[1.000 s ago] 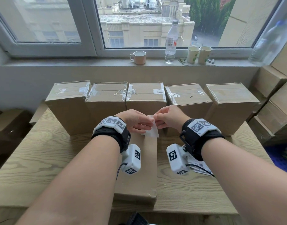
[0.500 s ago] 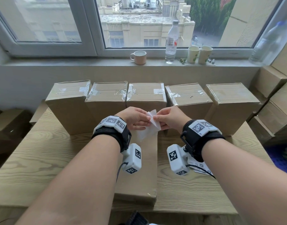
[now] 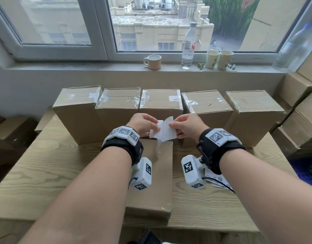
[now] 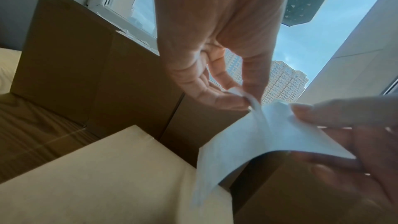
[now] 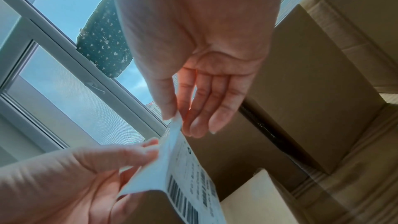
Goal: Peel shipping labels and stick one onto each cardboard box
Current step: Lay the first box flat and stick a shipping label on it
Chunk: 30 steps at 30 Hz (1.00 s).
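Both hands are up over the flat brown cardboard box (image 3: 151, 182) lying on the pale wooden table (image 3: 46, 173), left hand (image 3: 142, 125) pinching the backing and right hand (image 3: 187, 125) pinching the white paper shipping label (image 3: 164, 132), half peeled apart.

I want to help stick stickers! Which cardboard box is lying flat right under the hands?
The flat box nearest the person, lying alone on the table below both hands. The other five stand in a row behind it.

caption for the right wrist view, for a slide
Right hand and left hand pinch a barcoded shipping label, peeling it apart above a cardboard box.
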Available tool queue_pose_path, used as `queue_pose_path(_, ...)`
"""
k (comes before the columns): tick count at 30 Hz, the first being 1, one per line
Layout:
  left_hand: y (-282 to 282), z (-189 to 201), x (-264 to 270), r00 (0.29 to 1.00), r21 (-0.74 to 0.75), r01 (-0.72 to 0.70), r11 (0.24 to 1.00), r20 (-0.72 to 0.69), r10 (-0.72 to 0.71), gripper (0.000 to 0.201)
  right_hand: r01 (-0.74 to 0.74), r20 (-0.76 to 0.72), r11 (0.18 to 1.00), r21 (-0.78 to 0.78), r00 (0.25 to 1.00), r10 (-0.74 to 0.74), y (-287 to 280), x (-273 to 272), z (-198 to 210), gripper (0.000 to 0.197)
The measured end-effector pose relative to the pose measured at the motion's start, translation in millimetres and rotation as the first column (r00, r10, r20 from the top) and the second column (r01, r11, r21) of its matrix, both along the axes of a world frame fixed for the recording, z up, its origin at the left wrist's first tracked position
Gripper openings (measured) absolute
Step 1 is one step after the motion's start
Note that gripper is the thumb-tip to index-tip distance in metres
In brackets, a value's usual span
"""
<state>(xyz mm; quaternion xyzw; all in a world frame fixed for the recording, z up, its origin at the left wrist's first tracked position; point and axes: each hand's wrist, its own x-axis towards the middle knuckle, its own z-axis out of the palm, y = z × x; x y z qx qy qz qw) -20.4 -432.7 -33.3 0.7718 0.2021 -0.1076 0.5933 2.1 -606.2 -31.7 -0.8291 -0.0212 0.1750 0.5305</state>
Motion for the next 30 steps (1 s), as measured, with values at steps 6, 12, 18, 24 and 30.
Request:
queue_pose_path(6,21.2,-10.7,-3.3,0.994,0.281,-0.106,0.954,0.002,0.11,0.035,0.08,-0.002,0.991,0.104,0.997,-0.08,19.0,1.8,10.2,0.008)
queue_pose_path(12,73.9,-12.3,-15.6,0.984,0.537,-0.11,0.837,-0.058,0.166,0.02,0.139,0.064,0.99,0.01,0.988,-0.139,42.9,5.4,5.7,0.007)
queue_pose_path(18,134.0,-18.2,-33.2,0.952,0.73,0.036,0.683,-0.233,0.199,0.028,0.144,0.017,0.99,-0.008,0.989,-0.144,73.4,3.1,3.0,0.011)
queue_pose_path(24,160.8,-43.8,-32.8,0.906,0.644,0.212,0.735,-0.411,0.099,0.021,0.146,-0.006,0.989,0.023,0.989,-0.145,97.6,-5.0,-1.9,0.012)
queue_pose_path(30,164.1,-67.4,-30.0,0.934,0.497,0.247,0.832,-0.351,-0.068,0.036,0.116,-0.018,0.992,0.054,0.993,-0.115,109.9,-11.7,-5.5,0.004)
